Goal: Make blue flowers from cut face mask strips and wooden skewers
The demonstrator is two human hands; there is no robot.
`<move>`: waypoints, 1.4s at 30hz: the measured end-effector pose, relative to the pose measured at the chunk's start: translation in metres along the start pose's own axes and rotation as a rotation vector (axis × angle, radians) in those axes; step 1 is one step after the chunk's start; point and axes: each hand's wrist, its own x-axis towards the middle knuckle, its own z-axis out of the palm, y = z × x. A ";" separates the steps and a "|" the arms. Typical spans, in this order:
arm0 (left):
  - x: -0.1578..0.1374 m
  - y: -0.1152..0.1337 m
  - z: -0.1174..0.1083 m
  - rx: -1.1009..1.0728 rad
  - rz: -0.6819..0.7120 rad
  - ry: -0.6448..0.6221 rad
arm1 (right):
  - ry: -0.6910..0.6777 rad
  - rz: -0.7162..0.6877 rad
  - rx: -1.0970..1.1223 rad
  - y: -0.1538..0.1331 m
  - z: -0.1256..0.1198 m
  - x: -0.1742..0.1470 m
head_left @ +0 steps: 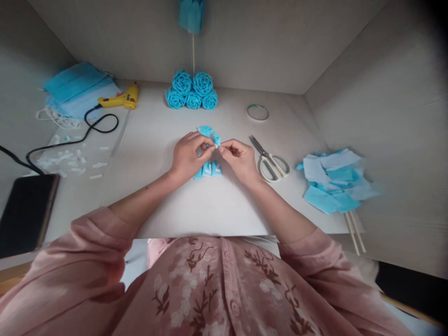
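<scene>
My left hand [194, 148] and my right hand [238, 156] meet over the middle of the table, fingertips nearly touching. Both are closed in a pinch on a small piece of light blue fabric [206, 130], which stands up behind the fingers. Its lower edge is hidden by my fingertips. Just below my hands lie several blue fabric pieces [212, 170] with short white strips on them, partly covered by my left hand. To the right of my right hand rest scissors [271, 163] with white handles, their blades slightly apart.
Several rolled blue fabric roses [189, 91] are stacked behind my hands, below a blue flower on a stick [191, 16]. Left are a yellow glue gun [121, 99], blue masks [77, 84], white scraps [75, 158] and a phone [28, 210]. Right are a tape roll [258, 113], fabric pieces [332, 179] and sticks [355, 232].
</scene>
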 end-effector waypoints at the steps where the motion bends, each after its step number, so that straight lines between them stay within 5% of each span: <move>1: 0.000 -0.001 0.001 0.000 -0.005 -0.002 | -0.005 -0.006 -0.011 0.001 0.000 0.000; 17: -0.001 -0.004 0.003 0.004 -0.012 -0.040 | 0.027 -0.224 -0.174 0.004 0.001 -0.004; 35: 0.004 -0.009 0.006 -0.411 -0.422 0.027 | 0.066 0.029 0.073 0.008 -0.003 0.005; 39: 0.018 -0.013 -0.018 -0.359 -0.399 0.078 | 0.119 0.084 0.155 0.012 -0.005 0.009; 42: 0.024 -0.021 -0.066 -0.160 -0.310 0.094 | 0.141 0.112 0.167 0.014 -0.006 0.010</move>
